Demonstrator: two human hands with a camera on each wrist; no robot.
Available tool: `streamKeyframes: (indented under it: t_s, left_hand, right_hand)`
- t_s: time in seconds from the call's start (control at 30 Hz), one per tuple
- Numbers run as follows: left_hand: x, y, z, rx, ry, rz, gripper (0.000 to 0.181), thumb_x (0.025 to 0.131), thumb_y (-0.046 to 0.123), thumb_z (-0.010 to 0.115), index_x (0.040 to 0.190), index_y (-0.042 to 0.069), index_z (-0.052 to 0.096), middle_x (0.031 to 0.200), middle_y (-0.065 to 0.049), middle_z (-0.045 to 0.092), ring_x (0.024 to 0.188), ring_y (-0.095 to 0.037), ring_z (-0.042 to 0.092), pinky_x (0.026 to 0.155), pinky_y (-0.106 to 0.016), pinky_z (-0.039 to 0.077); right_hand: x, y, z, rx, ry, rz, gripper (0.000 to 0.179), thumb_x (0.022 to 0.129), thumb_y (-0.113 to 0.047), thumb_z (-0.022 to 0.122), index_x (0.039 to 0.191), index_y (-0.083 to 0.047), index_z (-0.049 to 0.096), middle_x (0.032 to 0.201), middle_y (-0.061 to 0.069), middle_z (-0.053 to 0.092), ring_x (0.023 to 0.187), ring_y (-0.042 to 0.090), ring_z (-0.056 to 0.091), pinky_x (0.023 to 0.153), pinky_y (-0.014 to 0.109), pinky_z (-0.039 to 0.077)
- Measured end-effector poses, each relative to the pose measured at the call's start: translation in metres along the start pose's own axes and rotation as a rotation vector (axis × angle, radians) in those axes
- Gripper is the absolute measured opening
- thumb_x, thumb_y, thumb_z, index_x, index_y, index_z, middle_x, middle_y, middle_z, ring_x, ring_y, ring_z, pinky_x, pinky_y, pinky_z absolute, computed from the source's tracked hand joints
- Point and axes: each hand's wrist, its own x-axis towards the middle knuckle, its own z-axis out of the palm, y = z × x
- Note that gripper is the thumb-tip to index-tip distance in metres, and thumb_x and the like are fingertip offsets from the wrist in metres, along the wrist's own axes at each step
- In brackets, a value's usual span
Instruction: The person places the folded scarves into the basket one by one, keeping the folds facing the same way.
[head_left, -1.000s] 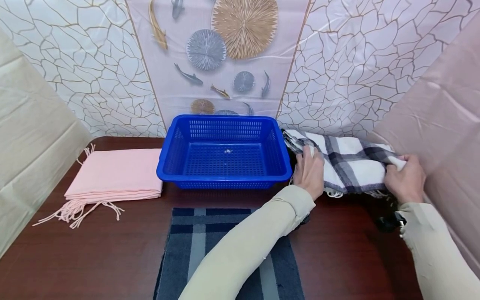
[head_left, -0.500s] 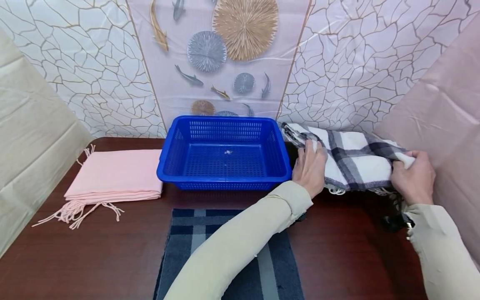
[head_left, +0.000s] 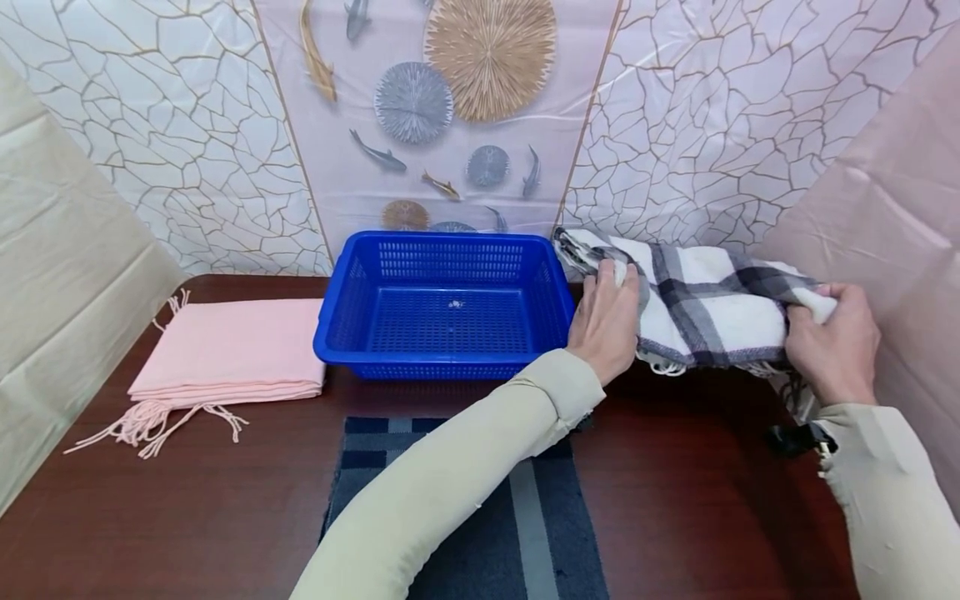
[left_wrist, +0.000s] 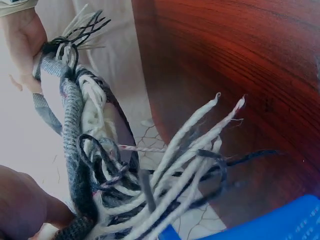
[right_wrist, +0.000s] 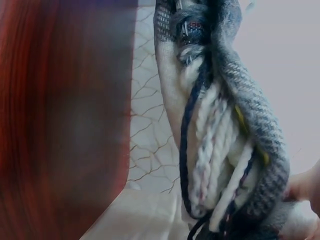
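A folded white, black and grey plaid scarf [head_left: 720, 304] with knotted fringe is held up at the right, beside the blue basket. My left hand [head_left: 606, 321] grips its left end close to the basket's right rim. At the other end, my right hand [head_left: 836, 346] pinches the folded edge between thumb and fingers. In the left wrist view, loose fringe strands [left_wrist: 185, 165] hang out over the table side. The right wrist view has the scarf's rolled edge [right_wrist: 255, 120] close up, with part of the right hand [right_wrist: 304, 186] at the border.
The blue plastic basket [head_left: 450, 358] stands at the back centre, only a tiny white speck on its floor. A folded pink fringed scarf [head_left: 240, 342] lies left of it. Dark blue-grey plaid cloth [head_left: 540, 517] lies in front, partly under my left sleeve. Draped walls [head_left: 892, 208] enclose the table.
Both hands have raised the plaid scarf off its spot. Its left end has shifted up and slightly left toward the basket; the right hand has moved up and a little right.
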Motion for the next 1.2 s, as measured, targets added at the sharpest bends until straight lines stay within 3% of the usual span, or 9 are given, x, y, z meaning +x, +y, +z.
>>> streamKeyframes:
  t_s: [0.1,0.2,0.3,0.4,0.5,0.7,0.9,1.2]
  left_hand:
    - [-0.002,-0.005,-0.008,-0.026,-0.017,-0.003,0.067,0.095,0.003,0.062,0.157,0.014,0.04,0.156,-0.011,0.039,0.126,-0.024,0.053,0.104,-0.027,0.049]
    - [-0.003,-0.01,-0.014,-0.046,-0.024,-0.005,0.07,0.094,0.003,0.064,0.158,0.016,0.039,0.158,-0.011,0.037,0.13,-0.023,0.05,0.105,-0.027,0.048]
    - [-0.004,-0.015,-0.019,-0.055,-0.011,0.003,0.073,0.091,0.003,0.068,0.158,0.016,0.04,0.158,-0.011,0.038,0.132,-0.023,0.05,0.106,-0.027,0.048]
    - [-0.005,-0.021,-0.024,-0.064,0.005,0.016,0.075,0.089,0.002,0.07,0.157,0.016,0.041,0.157,-0.012,0.039,0.131,-0.025,0.051,0.107,-0.028,0.048]
    - [-0.008,-0.028,-0.03,-0.077,0.017,0.024,0.076,0.087,0.001,0.071,0.156,0.015,0.042,0.156,-0.013,0.04,0.13,-0.025,0.052,0.106,-0.029,0.049]
    - [-0.012,-0.041,-0.046,-0.089,0.061,0.049,0.075,0.085,-0.002,0.071,0.154,0.014,0.046,0.149,-0.014,0.046,0.12,-0.025,0.056,0.105,-0.031,0.048]
    - [-0.015,-0.054,-0.059,-0.134,0.101,0.064,0.065,0.09,-0.005,0.061,0.152,0.011,0.049,0.145,-0.016,0.049,0.111,-0.024,0.057,0.101,-0.033,0.049]
    - [-0.023,-0.077,-0.074,-0.159,0.15,0.093,0.055,0.094,-0.005,0.055,0.147,0.007,0.054,0.137,-0.019,0.054,0.106,-0.026,0.058,0.097,-0.036,0.049]
  right_hand:
    - [-0.001,-0.006,-0.001,0.003,0.004,-0.005,0.024,0.095,-0.024,0.049,0.117,-0.016,0.052,0.137,0.028,0.052,0.121,0.047,0.046,0.084,0.043,0.034]
    - [-0.003,-0.013,-0.003,0.005,0.004,-0.017,0.031,0.095,-0.024,0.05,0.122,-0.01,0.051,0.137,0.029,0.052,0.121,0.048,0.046,0.081,0.041,0.033]
    - [-0.005,-0.018,-0.003,0.013,0.01,-0.018,0.016,0.095,-0.025,0.05,0.11,-0.031,0.05,0.134,0.025,0.053,0.12,0.046,0.047,0.077,0.034,0.031]
    - [-0.007,-0.024,-0.003,0.027,0.008,-0.014,0.025,0.095,-0.026,0.051,0.099,-0.046,0.037,0.13,0.022,0.053,0.117,0.044,0.048,0.075,0.031,0.031]
    - [-0.009,-0.03,-0.003,0.033,-0.004,-0.015,0.024,0.095,-0.027,0.052,0.097,-0.047,0.038,0.124,0.019,0.053,0.111,0.04,0.048,0.073,0.032,0.032]
    - [-0.014,-0.042,0.002,0.059,0.003,0.004,0.025,0.095,-0.03,0.054,0.094,-0.048,0.038,0.108,0.0,0.05,0.101,0.025,0.047,0.073,0.028,0.035]
    - [-0.021,-0.058,0.004,0.101,0.019,0.011,0.024,0.095,-0.031,0.056,0.093,-0.049,0.04,0.101,-0.009,0.048,0.091,0.013,0.046,0.073,0.024,0.036]
    - [-0.03,-0.078,0.014,0.174,0.059,-0.062,0.027,0.094,-0.025,0.059,0.09,-0.045,0.042,0.094,-0.018,0.045,0.083,0.002,0.042,0.072,0.02,0.036]
